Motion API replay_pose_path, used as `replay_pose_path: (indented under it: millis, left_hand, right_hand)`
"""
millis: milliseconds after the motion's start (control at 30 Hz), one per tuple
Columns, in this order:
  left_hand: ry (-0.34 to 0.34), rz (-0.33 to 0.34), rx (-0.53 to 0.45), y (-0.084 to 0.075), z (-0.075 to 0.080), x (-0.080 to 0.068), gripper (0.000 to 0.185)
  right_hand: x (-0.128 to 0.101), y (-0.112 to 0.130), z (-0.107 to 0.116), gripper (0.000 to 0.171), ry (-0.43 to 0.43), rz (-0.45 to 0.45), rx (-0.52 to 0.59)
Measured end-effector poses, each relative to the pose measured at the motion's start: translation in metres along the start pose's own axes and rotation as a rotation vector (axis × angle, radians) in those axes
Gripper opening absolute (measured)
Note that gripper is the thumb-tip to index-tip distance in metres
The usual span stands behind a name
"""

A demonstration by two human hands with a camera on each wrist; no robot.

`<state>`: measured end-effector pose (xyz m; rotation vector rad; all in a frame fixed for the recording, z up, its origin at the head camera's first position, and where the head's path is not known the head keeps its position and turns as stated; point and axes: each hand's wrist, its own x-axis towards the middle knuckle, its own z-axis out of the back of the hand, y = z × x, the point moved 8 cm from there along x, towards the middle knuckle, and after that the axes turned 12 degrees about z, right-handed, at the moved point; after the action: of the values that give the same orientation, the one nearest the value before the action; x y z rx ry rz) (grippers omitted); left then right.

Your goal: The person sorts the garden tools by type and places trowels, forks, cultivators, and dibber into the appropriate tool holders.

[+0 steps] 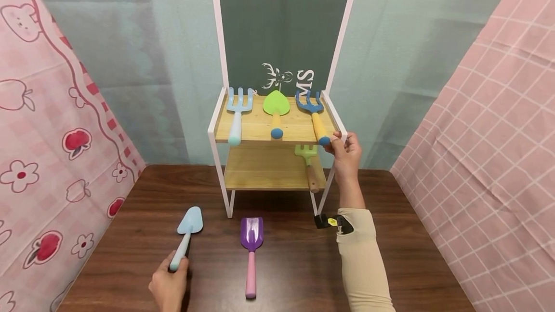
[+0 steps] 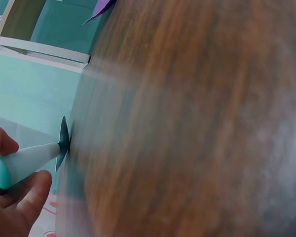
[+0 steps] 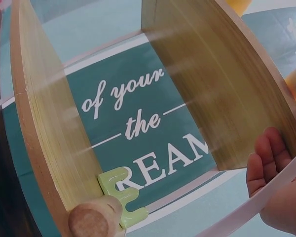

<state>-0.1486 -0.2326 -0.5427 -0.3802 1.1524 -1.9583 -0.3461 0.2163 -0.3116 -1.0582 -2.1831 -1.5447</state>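
My left hand (image 1: 168, 287) grips the handle end of a light blue trowel (image 1: 190, 221), whose blade points away from me low over the table. In the left wrist view, thumb and fingers hold its pale handle (image 2: 29, 160). My right hand (image 1: 348, 158) holds the front right corner of a two-tier shelf (image 1: 260, 131), its fingertips against the underside of the upper board in the right wrist view. Beside that hand lies a blue hand fork (image 1: 320, 126) with a yellow handle. A green trowel (image 1: 276, 105) and a light blue hand fork (image 1: 236, 119) share the top board.
A purple trowel (image 1: 251, 235) with a pink handle lies on the brown table (image 1: 295, 264) between my hands. On the lower board rests a green hand fork (image 1: 310, 165) with a wooden handle. A dark panel (image 1: 286, 18) stands behind the shelf; patterned cloths flank the table.
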Motion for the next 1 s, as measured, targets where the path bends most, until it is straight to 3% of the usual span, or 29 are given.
replay_pose_path:
  millis: [267, 500, 700, 1000]
  left_hand:
    - [-0.057, -0.014, 0.001, -0.002, 0.002, 0.0, 0.036]
    - [-0.119, -0.002, -0.068, -0.001, 0.005, -0.002, 0.033]
    - [-0.189, 0.033, -0.152, 0.003, 0.01, -0.003, 0.031]
    - [-0.186, 0.122, -0.198, 0.009, 0.01, -0.001, 0.033]
  right_hand:
    - [0.0, 0.0, 0.0, 0.01, -0.001, 0.016, 0.008]
    - [-0.001, -0.001, 0.0, 0.01, 0.001, 0.004, 0.011]
    - [-0.001, 0.0, -0.001, 0.009, 0.005, 0.005, 0.019]
    - [-0.001, -0.001, -0.001, 0.009, 0.003, 0.006, 0.002]
